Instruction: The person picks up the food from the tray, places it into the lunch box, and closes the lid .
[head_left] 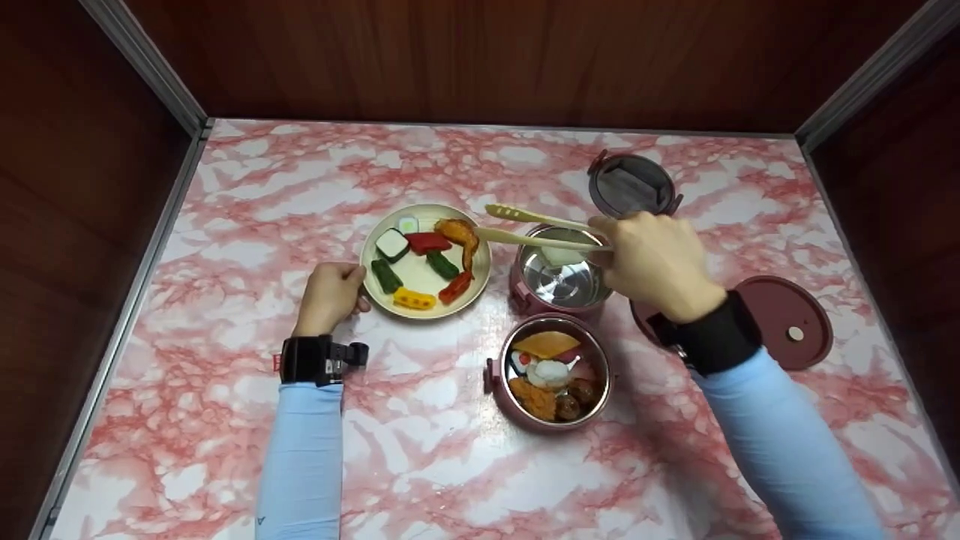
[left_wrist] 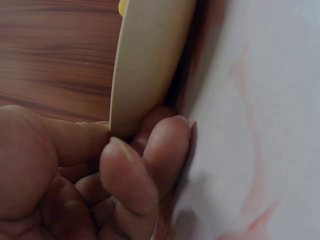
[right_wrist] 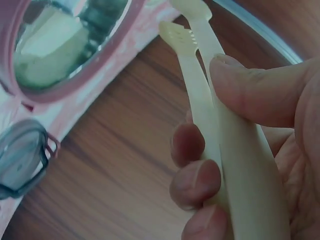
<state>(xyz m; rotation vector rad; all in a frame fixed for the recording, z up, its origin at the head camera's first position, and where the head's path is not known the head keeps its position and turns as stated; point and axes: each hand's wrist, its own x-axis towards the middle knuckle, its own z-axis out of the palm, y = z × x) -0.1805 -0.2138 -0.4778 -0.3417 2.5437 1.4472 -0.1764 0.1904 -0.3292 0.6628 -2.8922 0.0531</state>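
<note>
My left hand (head_left: 330, 296) pinches the left rim of a cream plate (head_left: 420, 307) on the table; in the left wrist view the thumb and fingers close on the plate's edge. On the plate lie a brown roasted piece (head_left: 459, 231), red, green and yellow toy food pieces and a white piece with dark sides (head_left: 392, 245). My right hand (head_left: 652, 259) grips pale tongs (right_wrist: 210, 100). Their arms are spread, with the tips at the plate's right edge and nothing between them. Beneath the tongs stands a pink metal-lined pot (head_left: 559, 289) with a pale greenish piece (right_wrist: 50, 45) inside.
Nearer me stands a second pink pot (head_left: 555, 426) filled with toy food. A dark lid with clips (head_left: 632, 184) lies behind the right hand, and a round maroon lid (head_left: 787, 307) lies to its right, another maroon piece partly hidden by the wrist. Wooden walls (head_left: 480, 60) enclose the marbled table.
</note>
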